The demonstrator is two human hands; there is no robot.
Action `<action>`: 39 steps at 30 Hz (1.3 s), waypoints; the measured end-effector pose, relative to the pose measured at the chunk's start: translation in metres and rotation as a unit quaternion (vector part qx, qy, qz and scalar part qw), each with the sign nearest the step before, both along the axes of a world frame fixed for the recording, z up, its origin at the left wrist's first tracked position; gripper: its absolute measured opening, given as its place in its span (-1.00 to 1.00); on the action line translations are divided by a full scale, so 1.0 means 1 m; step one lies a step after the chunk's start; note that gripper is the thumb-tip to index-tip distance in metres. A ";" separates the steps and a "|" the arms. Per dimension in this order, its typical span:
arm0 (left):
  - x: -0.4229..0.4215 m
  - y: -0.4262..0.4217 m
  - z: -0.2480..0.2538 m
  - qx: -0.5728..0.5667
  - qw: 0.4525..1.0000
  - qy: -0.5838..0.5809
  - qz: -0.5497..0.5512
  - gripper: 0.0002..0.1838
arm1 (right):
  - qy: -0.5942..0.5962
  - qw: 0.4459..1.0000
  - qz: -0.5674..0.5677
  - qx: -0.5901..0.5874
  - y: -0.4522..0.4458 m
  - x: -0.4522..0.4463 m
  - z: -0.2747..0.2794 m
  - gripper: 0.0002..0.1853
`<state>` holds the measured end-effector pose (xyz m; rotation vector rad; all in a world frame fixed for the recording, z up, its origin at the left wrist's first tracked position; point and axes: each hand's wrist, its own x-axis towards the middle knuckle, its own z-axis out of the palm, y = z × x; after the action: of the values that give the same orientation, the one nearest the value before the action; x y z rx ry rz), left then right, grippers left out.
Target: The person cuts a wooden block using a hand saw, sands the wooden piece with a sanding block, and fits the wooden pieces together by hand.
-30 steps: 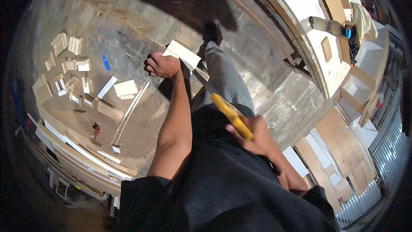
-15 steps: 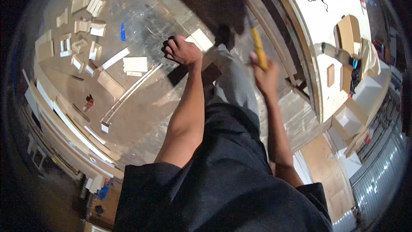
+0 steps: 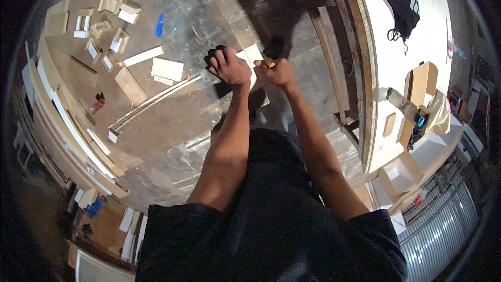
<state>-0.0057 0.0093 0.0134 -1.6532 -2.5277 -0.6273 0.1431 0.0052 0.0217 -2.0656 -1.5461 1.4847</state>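
Note:
My left hand (image 3: pixel 229 67) is over the floor with its fingers curled closed; what they hold, if anything, is hidden. Beside it a pale board (image 3: pixel 252 56) shows between my two hands. Close by on the right, my right hand (image 3: pixel 277 73) is wrapped round a yellow-handled tool (image 3: pixel 268 62). Only the end of that handle shows, so its working end is hidden.
On the floor at left lie several small wooden box pieces (image 3: pixel 109 4), a blue strip (image 3: pixel 159 25) and long thin strips (image 3: pixel 156 103). To the right a white-topped table (image 3: pixel 383 62) carries black cloth (image 3: pixel 399 2), a bottle (image 3: pixel 403 105) and an open cardboard box (image 3: pixel 421 84).
My right hand has come left and inward with the yellow-handled tool, from beside my leg to next to my left hand. My left hand has shifted slightly. The view has turned a little.

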 end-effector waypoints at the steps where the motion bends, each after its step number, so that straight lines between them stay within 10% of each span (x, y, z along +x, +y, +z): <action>1: -0.001 0.001 0.001 0.003 1.000 0.000 -0.005 -0.87 | -0.032 0.999 0.031 -0.003 0.000 -0.001 0.001 -0.51; 11: -0.002 0.001 0.002 -0.012 1.000 0.005 -0.007 -0.84 | 0.103 0.986 0.121 -0.057 0.002 0.023 -0.008 -0.58; 12: -0.003 0.000 0.003 -0.012 1.000 -0.001 -0.006 -0.84 | 0.290 0.956 -0.008 0.031 -0.012 0.023 -0.014 -0.65; 19: -0.001 -0.001 0.005 -0.037 0.999 -0.020 -0.006 -0.84 | 0.051 0.994 0.083 -0.047 -0.008 0.019 -0.013 -0.64; 28: 0.000 -0.002 0.010 -0.040 0.999 -0.006 -0.005 -0.84 | 0.217 0.974 -0.019 -0.061 -0.028 0.025 -0.053 -0.69; 32: -0.001 0.001 0.004 -0.027 1.000 0.007 0.002 -0.83 | 0.074 0.987 0.139 0.036 -0.014 0.025 -0.024 -0.70; 39: 0.001 -0.001 0.006 -0.007 1.000 -0.001 -0.004 -0.80 | 0.340 0.933 -0.106 -0.047 -0.050 0.025 -0.062 -0.64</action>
<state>-0.0048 0.0087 0.0198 -1.6689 -2.5335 -0.6139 0.1681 -0.0443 -0.0406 -1.4404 -0.9635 1.9235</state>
